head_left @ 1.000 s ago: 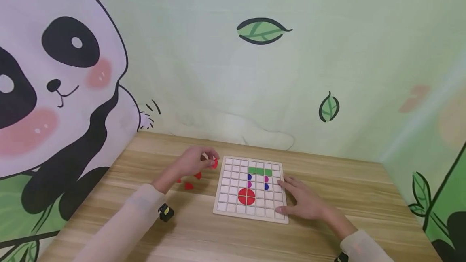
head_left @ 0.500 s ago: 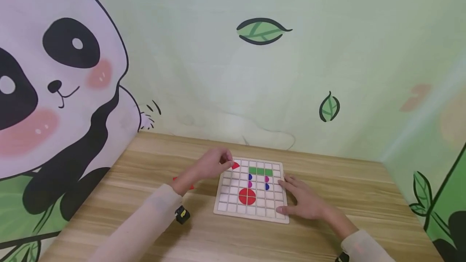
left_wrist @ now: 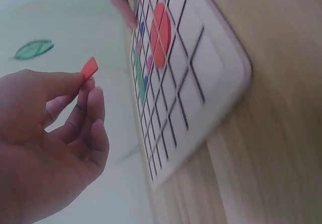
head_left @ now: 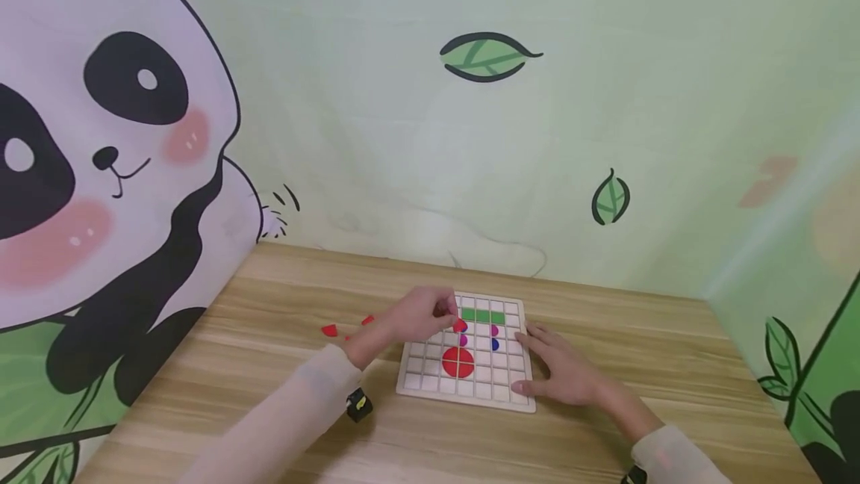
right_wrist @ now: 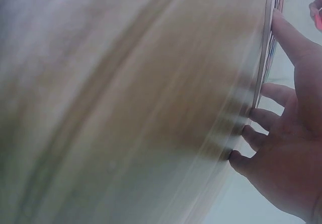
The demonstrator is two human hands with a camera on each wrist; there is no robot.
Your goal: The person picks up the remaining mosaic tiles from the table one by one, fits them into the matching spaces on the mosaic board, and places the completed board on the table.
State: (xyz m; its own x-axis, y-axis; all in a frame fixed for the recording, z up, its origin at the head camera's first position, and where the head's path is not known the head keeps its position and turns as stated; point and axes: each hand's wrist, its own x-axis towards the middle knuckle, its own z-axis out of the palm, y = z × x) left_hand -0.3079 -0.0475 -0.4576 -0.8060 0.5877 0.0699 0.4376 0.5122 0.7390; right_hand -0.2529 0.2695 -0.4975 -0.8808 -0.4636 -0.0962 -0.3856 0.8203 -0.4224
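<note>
Between thumb and forefinger my left hand (head_left: 425, 314) pinches a red quarter-circle tile (left_wrist: 89, 68), held over the upper middle of a white grid board (head_left: 430, 384). In the left wrist view the tile is raised off the board's surface. On the board sit a red circle (head_left: 458, 363) made of quarter tiles, a row of green squares (head_left: 484, 316), and small blue and magenta half-circle pieces (head_left: 495, 330). My right hand (head_left: 564, 366) rests along the board's right edge, fingers spread, thumb near the lower corner and fingertips at the rim.
Several loose red tiles (head_left: 329, 330) lie on the wooden table (head_left: 289, 290) left of the board, partly hidden behind my left forearm. A pale wall cloth (head_left: 376, 133) with a panda and leaves rises behind the table.
My left hand has carried the red quarter-circle tile rightward from beside the board to over its upper middle. My right hand has stayed at the board's edge.
</note>
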